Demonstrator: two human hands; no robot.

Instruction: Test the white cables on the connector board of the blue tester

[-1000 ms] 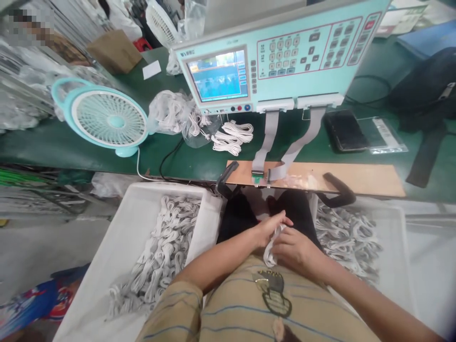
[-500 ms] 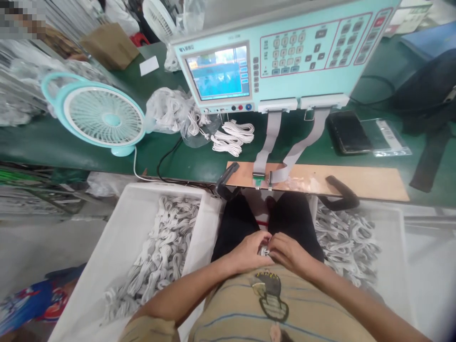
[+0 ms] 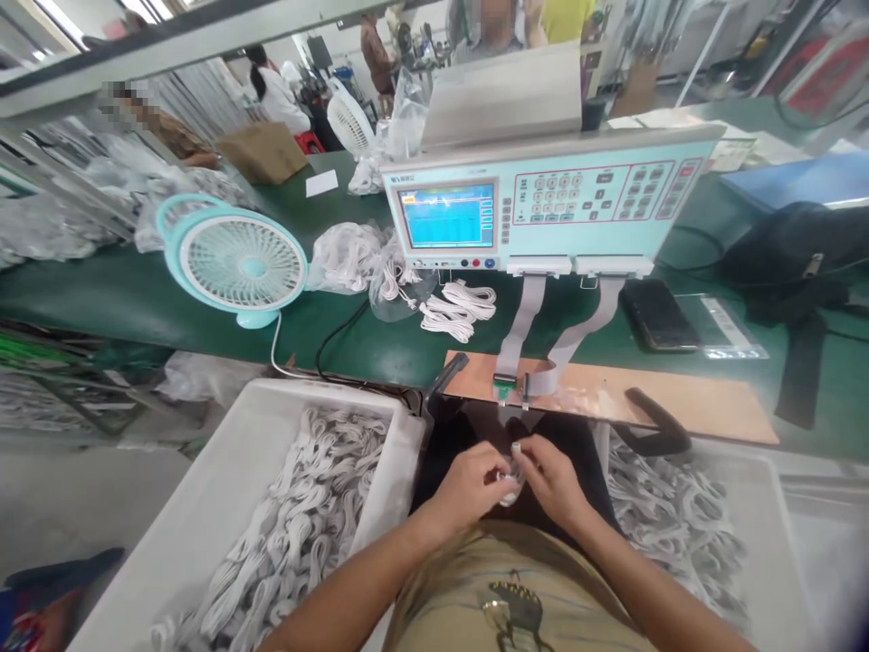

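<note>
Over my lap, my left hand (image 3: 470,487) is closed around a small coiled white cable (image 3: 509,494), most of it hidden by the fingers. My right hand (image 3: 555,482) pinches the cable's white plug end (image 3: 517,448), which points up between thumb and fingers. Beyond the hands, at the bench edge, a wooden board (image 3: 706,405) carries two grey ribbon cables (image 3: 521,328) ending in small connectors (image 3: 503,391). They run up to a light-blue tester (image 3: 448,195) with a lit screen and a keypad.
A white bin (image 3: 224,453) of bundled cables stands to the left, another bin (image 3: 774,507) to the right. On the green bench are a fan (image 3: 237,263), loose white cables (image 3: 458,310), a phone (image 3: 657,317) and a black strap (image 3: 805,362). Several people sit farther back.
The camera view has tipped up, so bench and tester sit lower in the picture. The hands have moved slightly forward from the belly, and the plug end now shows in my right fingers.
</note>
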